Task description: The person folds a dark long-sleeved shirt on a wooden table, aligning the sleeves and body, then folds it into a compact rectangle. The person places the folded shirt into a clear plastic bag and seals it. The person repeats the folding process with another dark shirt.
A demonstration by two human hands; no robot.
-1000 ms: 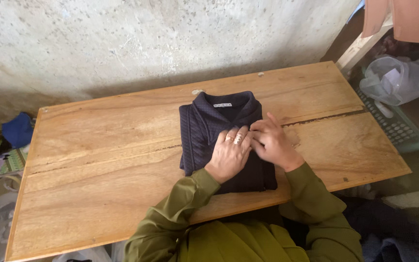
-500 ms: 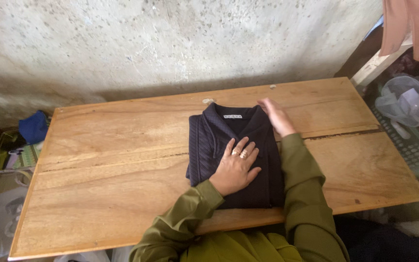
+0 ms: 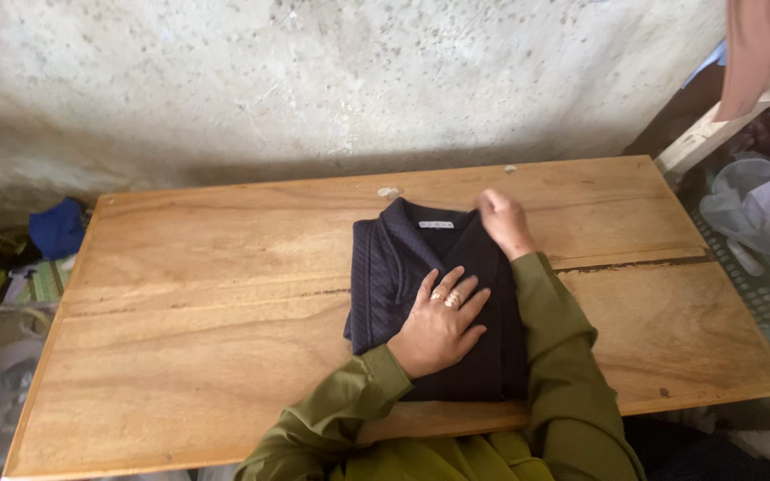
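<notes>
Head view, looking down: a folded dark navy garment point(image 3: 403, 267) lies near the middle of a wooden tabletop point(image 3: 207, 294). The left hand point(image 3: 438, 325) rests flat on it, fingers spread. The right hand point(image 3: 503, 221) is curled at the garment's upper right corner; whether it pinches cloth cannot be told. Off the right edge, a clear plastic bag point(image 3: 755, 207) holds pale contents.
</notes>
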